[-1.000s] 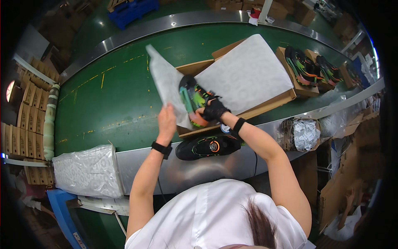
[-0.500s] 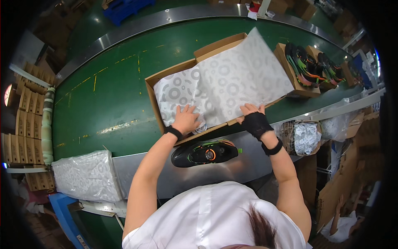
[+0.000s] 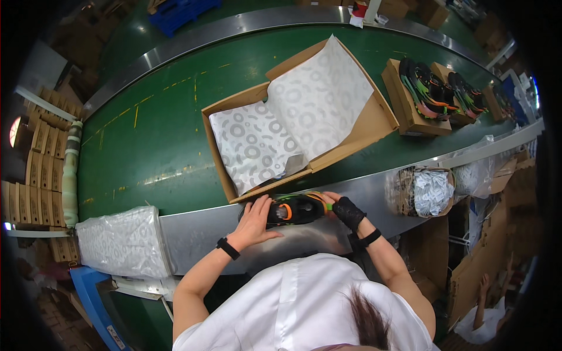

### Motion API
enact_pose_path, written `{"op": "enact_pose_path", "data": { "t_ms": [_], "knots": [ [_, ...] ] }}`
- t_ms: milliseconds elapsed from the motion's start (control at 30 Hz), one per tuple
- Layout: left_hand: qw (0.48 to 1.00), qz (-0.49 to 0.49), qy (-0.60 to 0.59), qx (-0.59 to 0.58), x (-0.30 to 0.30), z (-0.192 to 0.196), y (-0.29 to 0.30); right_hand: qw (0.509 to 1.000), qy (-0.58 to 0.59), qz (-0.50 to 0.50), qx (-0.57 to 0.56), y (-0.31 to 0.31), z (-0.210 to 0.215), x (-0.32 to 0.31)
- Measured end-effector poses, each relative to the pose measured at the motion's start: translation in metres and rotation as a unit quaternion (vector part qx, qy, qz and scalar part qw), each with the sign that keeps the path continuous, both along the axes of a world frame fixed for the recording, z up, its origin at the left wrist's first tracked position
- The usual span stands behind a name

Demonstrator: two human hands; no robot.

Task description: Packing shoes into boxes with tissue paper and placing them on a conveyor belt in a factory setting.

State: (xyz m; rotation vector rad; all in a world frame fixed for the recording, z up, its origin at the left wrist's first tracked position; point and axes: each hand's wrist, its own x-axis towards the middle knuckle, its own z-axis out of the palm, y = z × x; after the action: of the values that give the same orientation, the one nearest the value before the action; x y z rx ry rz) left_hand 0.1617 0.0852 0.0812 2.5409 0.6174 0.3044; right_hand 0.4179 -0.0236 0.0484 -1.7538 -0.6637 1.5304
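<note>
A black sports shoe (image 3: 298, 209) with orange and green trim lies on the metal ledge in front of me, its toe to the left. My left hand (image 3: 252, 225) lies over the toe, fingers stretched out and thumb apart, covering part of it. At the heel, by the green pull tab, the fingers of my right hand (image 3: 342, 210) are closed on the shoe; a black fingerless glove covers this hand. Just beyond stands an opened cardboard shoebox (image 3: 374, 120). Patterned white tissue paper (image 3: 316, 96) covers its left part and spreads across the right part, leaving some bare cardboard.
More shoes (image 3: 430, 90) rest on boxes at the right of the green conveyor belt (image 3: 140, 152). A plastic-wrapped stack of tissue paper (image 3: 123, 243) lies at the left. Near the right edge sits a carton of small white packets (image 3: 432, 193). Flat boxes (image 3: 44, 169) are stacked far left.
Both hands have left the tissue paper and come back to the shoe, which has shifted slightly away from me. The tissue on the right now lies further in, baring the box's right corner.
</note>
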Motion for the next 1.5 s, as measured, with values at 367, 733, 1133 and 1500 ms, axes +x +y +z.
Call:
{"op": "enact_pose_path", "data": {
  "t_ms": [367, 733, 1133, 1500],
  "knots": [
    [0.545, 0.250, -0.407, -0.689, 0.029, 0.035, 0.060, 0.949, 0.096, 0.068, 0.294, 0.063, 0.099, -0.025],
    [0.584, 0.350, -0.127, -0.721, 0.100, -0.059, 0.174, 0.994, -0.030, 0.090, 0.047, 0.048, 0.007, 0.036],
    [0.632, 0.349, -0.428, -0.543, 0.013, -0.021, 0.151, 0.776, -0.477, -0.064, 0.408, 0.121, 0.018, -0.034],
    [0.751, 0.458, -0.241, -0.411, -0.037, -0.045, 0.140, 0.657, -0.656, 0.211, 0.307, 0.125, -0.009, -0.066]
  ]
}}
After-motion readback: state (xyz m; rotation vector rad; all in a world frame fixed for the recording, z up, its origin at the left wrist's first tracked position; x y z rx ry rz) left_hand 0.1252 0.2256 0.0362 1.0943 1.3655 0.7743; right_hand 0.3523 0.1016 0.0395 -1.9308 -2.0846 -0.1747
